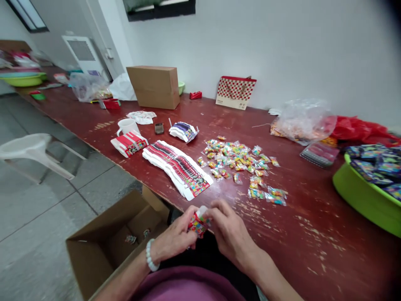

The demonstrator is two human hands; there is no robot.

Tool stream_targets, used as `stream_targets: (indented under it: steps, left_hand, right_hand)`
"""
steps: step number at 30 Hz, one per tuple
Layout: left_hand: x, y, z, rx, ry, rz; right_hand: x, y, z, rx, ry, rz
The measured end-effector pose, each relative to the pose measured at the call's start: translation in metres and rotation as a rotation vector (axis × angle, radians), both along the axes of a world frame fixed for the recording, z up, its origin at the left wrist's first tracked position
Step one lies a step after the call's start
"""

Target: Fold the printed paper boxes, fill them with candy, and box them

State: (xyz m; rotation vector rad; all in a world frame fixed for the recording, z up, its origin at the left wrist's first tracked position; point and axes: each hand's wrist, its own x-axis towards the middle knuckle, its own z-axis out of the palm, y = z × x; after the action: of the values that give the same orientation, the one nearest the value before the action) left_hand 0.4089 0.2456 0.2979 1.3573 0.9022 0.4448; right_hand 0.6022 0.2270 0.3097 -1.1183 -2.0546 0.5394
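— Red and white, that little packet (198, 223) — who's got it?

— Both hands. The left hand (176, 238) and the right hand (230, 232) pinch it between fingertips, just off the near edge of the dark red table (313, 234).

— And around them?

— A fanned row of flat cartons (178, 167) lies just beyond, with a scatter of wrapped candies (241, 165) to its right. An open cardboard box (115, 242) sits on the floor below the left wrist, and a green basin (363, 196) stands at the far right.
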Motion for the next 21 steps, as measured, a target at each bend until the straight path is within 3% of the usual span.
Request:
stream_targets:
  steps: [3,8,13,19,21]
  left_hand:
    - [0.004,-0.001,-0.002,0.015,-0.006,0.045]
    - [0.011,-0.004,-0.002,-0.115,-0.186,0.16]
    - [0.017,-0.006,0.003,-0.12,-0.312,0.257]
    - [0.025,0.0,0.007,-0.469,-0.485,0.5]
    - [0.027,0.001,0.006,-0.532,-0.541,0.535]
  right_hand:
    - [0.0,-0.003,0.004,-0.035,0.022,0.088]
    - [0.002,-0.002,-0.002,0.051,0.168,-0.16]
    - [0.0,-0.006,-0.007,-0.002,0.187,-0.095]
    - [-0.006,-0.01,-0.01,-0.065,0.337,-0.288]
    - [-0.012,-0.011,-0.016,-0.059,0.383,-0.277]
